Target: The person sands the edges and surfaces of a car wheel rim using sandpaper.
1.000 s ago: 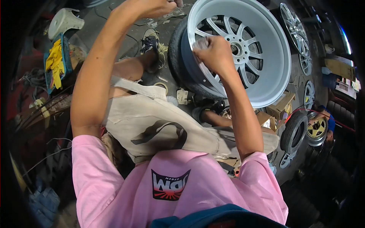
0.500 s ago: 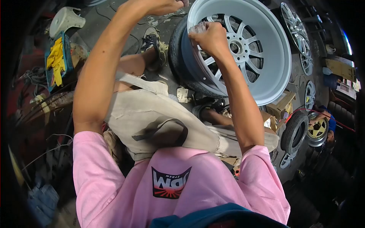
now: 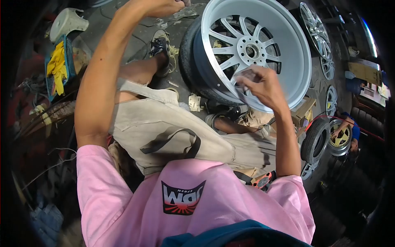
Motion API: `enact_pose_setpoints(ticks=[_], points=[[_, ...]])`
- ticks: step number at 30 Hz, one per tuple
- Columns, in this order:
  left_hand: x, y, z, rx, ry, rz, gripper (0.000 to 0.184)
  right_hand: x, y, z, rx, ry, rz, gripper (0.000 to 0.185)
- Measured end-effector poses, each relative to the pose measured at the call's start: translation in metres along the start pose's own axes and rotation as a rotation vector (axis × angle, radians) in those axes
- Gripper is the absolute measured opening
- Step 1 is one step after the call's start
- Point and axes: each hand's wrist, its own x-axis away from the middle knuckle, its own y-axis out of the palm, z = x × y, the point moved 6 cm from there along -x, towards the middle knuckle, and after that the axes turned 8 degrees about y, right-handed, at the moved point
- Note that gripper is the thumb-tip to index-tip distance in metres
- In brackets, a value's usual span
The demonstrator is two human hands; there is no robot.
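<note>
A large silver-grey wheel rim (image 3: 298, 78) with several spokes leans over a black tyre (image 3: 186, 61) in front of me. My right hand (image 3: 265, 86) hovers at the rim's near lip, its fingers curled and pinched, partly smeared by motion. A thin greyish, see-through piece (image 3: 246, 80) seems to be at those fingers; its kind is unclear. My left hand (image 3: 175, 6) is at the top edge of the view, left of the rim. Its fingers look closed, but they are partly cut off, and what they hold, if anything, does not show.
More rims (image 3: 317, 31) stand at the right. Further down there are a tyre (image 3: 316, 142) and a gold-centred rim (image 3: 340, 133), with another person's hand (image 3: 338, 131) on it. At left are a white stool (image 3: 68, 24) and a blue basket (image 3: 68, 61) holding yellow cloth (image 3: 57, 68).
My right hand has moved from the rim's upper left lip down and right to its near lip. My left hand has shifted slightly left.
</note>
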Motion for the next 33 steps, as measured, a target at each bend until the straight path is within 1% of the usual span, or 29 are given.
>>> enact_pose_setpoints(ticks=[1,2,4,5,7,9,11,12,14,15,16,18,19,20,22,24,26,28,30,31,32,33], points=[[-0.004,0.004,-0.005,0.029,-0.067,-0.031,0.035,-0.001,0.008,0.005,0.019,0.052,-0.052,0.025],[-0.006,0.006,-0.008,0.027,-0.064,-0.033,0.035,-0.004,0.013,0.007,0.017,0.052,-0.050,0.025],[-0.005,0.007,-0.005,-0.014,0.025,0.012,0.033,-0.009,0.022,0.010,-0.066,0.055,-0.023,0.027],[-0.005,0.008,-0.007,-0.016,0.023,0.011,0.033,-0.010,0.023,0.009,-0.075,0.065,-0.025,0.028],[-0.006,0.011,-0.006,0.004,-0.020,-0.030,0.032,-0.014,0.024,0.007,-0.032,0.063,0.004,0.027],[-0.012,0.014,-0.005,-0.011,0.022,-0.028,0.031,-0.019,0.026,0.006,0.009,0.071,0.043,0.027],[-0.014,0.016,-0.003,-0.038,0.057,-0.022,0.031,-0.028,0.034,0.001,-0.180,0.106,-0.027,0.027],[-0.014,0.019,0.000,-0.046,0.052,-0.034,0.031,-0.027,0.034,0.002,-0.187,0.103,-0.029,0.027],[-0.013,0.018,0.002,-0.051,0.041,-0.040,0.030,-0.025,0.028,0.006,-0.058,0.080,-0.040,0.027],[-0.011,0.016,0.003,-0.033,0.017,-0.060,0.030,-0.020,0.026,0.006,-0.082,0.148,-0.084,0.027],[-0.010,0.017,0.003,-0.013,-0.006,-0.082,0.030,-0.022,0.027,0.007,-0.076,0.149,-0.088,0.027],[-0.014,0.019,0.000,-0.003,-0.027,-0.086,0.031,-0.026,0.032,0.010,-0.242,0.179,-0.076,0.028],[-0.016,0.018,0.001,-0.007,-0.044,-0.090,0.031,-0.033,0.035,0.002,-0.273,0.133,-0.028,0.031],[-0.014,0.019,0.004,-0.013,-0.040,-0.096,0.031,-0.041,0.039,0.000,-0.282,0.133,-0.024,0.031],[-0.010,0.015,0.021,-0.005,0.073,-0.062,0.032,-0.055,0.045,0.001,-0.395,0.163,-0.031,0.034],[-0.010,0.015,0.015,-0.005,0.031,-0.061,0.032,-0.054,0.040,0.014,-0.342,0.185,-0.046,0.035],[-0.009,0.018,0.003,0.008,-0.019,-0.065,0.032,-0.047,0.040,0.022,-0.358,0.171,-0.149,0.034],[-0.015,0.017,-0.001,-0.056,0.021,-0.058,0.033,-0.053,0.042,0.013,-0.337,0.173,-0.130,0.033],[-0.016,0.021,0.005,-0.050,-0.005,-0.080,0.034,-0.069,0.049,0.001,-0.419,0.164,-0.049,0.034],[-0.017,0.021,0.007,-0.042,-0.039,-0.086,0.035,-0.083,0.056,-0.002,-0.563,0.124,-0.083,0.035],[-0.017,0.023,0.004,-0.049,-0.038,-0.082,0.035,-0.085,0.057,0.002,-0.563,0.116,-0.082,0.035],[-0.015,0.023,0.012,-0.041,0.038,-0.039,0.033,-0.083,0.058,0.003,-0.557,0.143,-0.066,0.036]])
